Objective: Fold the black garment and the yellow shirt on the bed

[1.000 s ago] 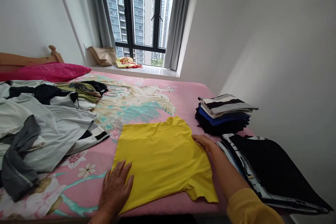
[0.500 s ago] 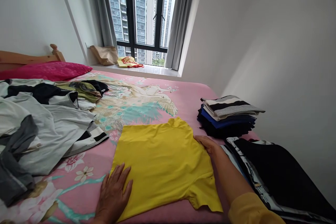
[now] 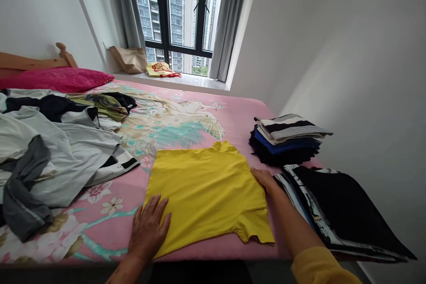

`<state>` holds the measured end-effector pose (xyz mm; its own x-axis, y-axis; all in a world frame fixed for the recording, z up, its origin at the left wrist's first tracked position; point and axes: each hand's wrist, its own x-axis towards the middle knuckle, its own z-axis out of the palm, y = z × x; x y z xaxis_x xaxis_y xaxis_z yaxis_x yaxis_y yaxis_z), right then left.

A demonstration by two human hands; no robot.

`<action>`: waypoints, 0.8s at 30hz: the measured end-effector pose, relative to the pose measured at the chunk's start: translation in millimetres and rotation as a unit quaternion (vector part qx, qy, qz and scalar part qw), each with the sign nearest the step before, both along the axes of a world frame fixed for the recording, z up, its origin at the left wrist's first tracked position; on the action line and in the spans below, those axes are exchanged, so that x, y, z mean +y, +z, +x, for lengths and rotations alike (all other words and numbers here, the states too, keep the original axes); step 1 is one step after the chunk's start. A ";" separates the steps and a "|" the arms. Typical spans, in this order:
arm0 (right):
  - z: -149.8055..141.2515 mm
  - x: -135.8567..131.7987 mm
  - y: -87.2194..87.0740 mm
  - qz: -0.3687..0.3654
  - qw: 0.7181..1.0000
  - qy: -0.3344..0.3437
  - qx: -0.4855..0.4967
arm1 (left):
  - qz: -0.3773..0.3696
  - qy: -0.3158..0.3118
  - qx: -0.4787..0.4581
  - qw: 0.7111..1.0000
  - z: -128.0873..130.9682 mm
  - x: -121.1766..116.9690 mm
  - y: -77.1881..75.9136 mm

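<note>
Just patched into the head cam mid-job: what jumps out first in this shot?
The bright yellow shirt spread flat at the near edge of the pink floral bed, with the left hand pressing its near-left corner and the right hand on its right edge. Left of it sprawls a heap of unfolded clothes; to the right sits a neat folded stack.

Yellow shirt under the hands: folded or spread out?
Partly folded. The yellow shirt lies flat as a rough rectangle with one sleeve sticking out; left hand and right hand press its edges.
</note>
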<state>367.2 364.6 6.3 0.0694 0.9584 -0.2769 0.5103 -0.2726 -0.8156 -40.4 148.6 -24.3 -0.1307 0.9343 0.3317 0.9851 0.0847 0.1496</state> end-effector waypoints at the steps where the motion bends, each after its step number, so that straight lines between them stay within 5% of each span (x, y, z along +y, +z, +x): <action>1: 2.9 -6.3 3.8 -0.021 0.999 0.015 0.024 | 0.001 -0.001 0.000 1.000 0.4 0.1 0.6; 16: 33.6 -54.5 28.7 -0.102 0.988 0.086 0.074 | -0.003 0.011 0.001 1.000 5.6 0.4 6.4; 24: 25.5 -55.1 10.4 -0.042 0.999 0.007 -0.008 | -0.003 0.008 0.000 1.000 6.8 0.6 7.4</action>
<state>392.7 309.5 16.7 0.0606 0.9325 -0.3561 0.5280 -0.3327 -0.7814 -33.6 149.2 -16.9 -0.1463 0.9339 0.3263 0.9835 0.1018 0.1495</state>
